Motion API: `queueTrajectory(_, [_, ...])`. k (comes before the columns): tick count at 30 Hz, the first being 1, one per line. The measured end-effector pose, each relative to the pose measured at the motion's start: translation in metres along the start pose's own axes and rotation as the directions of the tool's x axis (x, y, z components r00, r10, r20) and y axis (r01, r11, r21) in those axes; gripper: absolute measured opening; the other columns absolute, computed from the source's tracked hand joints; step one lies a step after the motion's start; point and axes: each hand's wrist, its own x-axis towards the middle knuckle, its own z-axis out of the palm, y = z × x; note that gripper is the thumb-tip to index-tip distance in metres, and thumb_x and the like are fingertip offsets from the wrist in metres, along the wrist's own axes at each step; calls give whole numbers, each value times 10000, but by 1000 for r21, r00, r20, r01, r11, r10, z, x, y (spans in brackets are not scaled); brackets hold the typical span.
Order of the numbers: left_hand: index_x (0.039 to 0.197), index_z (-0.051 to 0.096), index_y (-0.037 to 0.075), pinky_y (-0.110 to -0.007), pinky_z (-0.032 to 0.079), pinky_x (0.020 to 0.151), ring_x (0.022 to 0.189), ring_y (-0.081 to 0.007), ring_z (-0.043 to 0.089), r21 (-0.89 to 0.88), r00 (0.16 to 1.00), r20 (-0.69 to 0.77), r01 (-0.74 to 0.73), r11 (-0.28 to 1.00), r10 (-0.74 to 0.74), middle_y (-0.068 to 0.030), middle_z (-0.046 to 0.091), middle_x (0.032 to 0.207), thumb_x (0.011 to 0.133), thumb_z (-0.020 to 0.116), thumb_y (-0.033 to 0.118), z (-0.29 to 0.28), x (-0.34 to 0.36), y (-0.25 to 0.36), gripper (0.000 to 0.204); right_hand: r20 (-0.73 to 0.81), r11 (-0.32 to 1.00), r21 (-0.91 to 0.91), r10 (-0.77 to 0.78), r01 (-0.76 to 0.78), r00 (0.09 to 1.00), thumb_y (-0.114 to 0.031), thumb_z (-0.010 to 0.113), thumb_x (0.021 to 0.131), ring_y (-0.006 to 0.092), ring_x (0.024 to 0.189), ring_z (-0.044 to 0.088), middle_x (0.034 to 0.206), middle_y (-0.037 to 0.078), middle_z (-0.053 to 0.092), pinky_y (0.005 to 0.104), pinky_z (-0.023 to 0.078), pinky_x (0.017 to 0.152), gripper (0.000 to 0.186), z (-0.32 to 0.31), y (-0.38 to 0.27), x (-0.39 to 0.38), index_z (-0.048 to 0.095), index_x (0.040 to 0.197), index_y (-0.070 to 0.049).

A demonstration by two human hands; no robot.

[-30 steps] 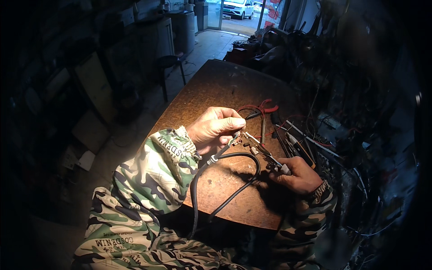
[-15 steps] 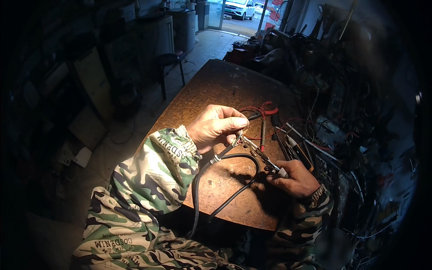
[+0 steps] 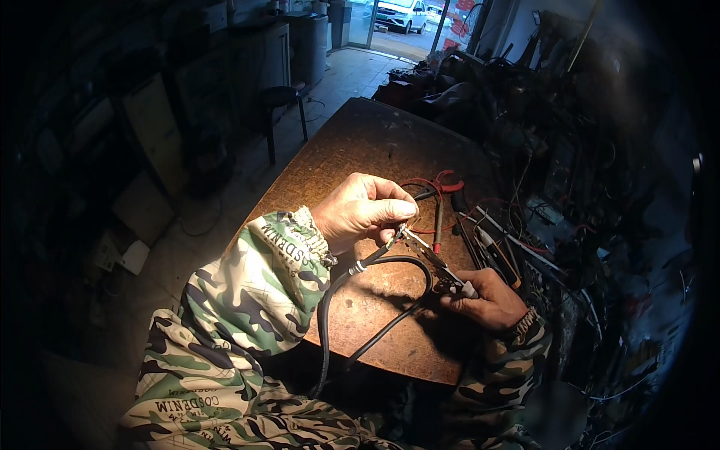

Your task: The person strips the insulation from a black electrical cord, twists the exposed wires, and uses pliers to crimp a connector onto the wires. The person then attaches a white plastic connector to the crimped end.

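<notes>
My left hand point(image 3: 365, 212) pinches thin stripped wires point(image 3: 391, 238) at the end of a black cable point(image 3: 325, 330) between thumb and fingers. A pale band point(image 3: 357, 268) wraps the cable below the wires, and the cable loops over the table and drops off its near edge. My right hand point(image 3: 489, 298) is closed round the handles of scissors point(image 3: 435, 261). Their long metal blades point up and left, with the tips at the wires beside my left fingertips. Whether the tips touch the wires is hard to make out.
The brown wooden table point(image 3: 352, 150) is lit under my hands. Beyond them lies a red C-shaped, clamp-like piece point(image 3: 448, 185) with red leads. Several slim tools point(image 3: 495, 247) lie along the right edge. A dark heap of cables and parts crowds the right; a stool point(image 3: 279, 97) stands far left.
The scissors have moved slightly up and left, and their blades have come closer together at the wires. My left hand keeps its pinch, almost unmoved.
</notes>
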Motion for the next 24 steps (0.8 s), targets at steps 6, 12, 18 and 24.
queueTrajectory(6, [1036, 684, -22, -199, 535, 573, 650, -71, 640, 6, 1000, 3, 9, 1000, -9, -27, 666, 806, 955, 729, 152, 2, 2, 1, 197, -30, 1000, 3, -8, 8, 1000, -121, 692, 964, 114, 861, 632, 933, 81, 732, 277, 530, 788, 291, 2, -1, -3, 686, 1185, 69])
queueTrajectory(12, [1053, 691, -13, -164, 532, 531, 596, -59, 651, -50, 1000, 27, 8, 999, -7, -48, 701, 839, 955, 723, 108, 5, 4, -2, 159, -35, 1000, -3, 3, -3, 999, -142, 701, 958, 119, 868, 632, 936, 90, 733, 284, 529, 802, 306, 2, -2, -7, 688, 1185, 63])
queueTrajectory(18, [1053, 687, -24, -202, 539, 585, 663, -75, 642, -21, 998, 66, -20, 1000, 22, -30, 670, 813, 966, 720, 143, 2, 7, -3, 191, -50, 999, -24, 26, -28, 998, -122, 702, 942, 122, 871, 640, 949, 89, 740, 284, 522, 798, 307, 2, -2, -7, 686, 1178, 74])
queueTrajectory(24, [1063, 678, -22, -195, 537, 585, 670, -71, 644, -78, 997, 80, -9, 997, 15, -30, 672, 830, 971, 714, 142, -2, 0, -5, 191, -29, 1000, -10, -11, 10, 1000, -118, 690, 951, 107, 837, 621, 905, 82, 733, 283, 522, 773, 287, 5, 4, 2, 688, 1175, 61])
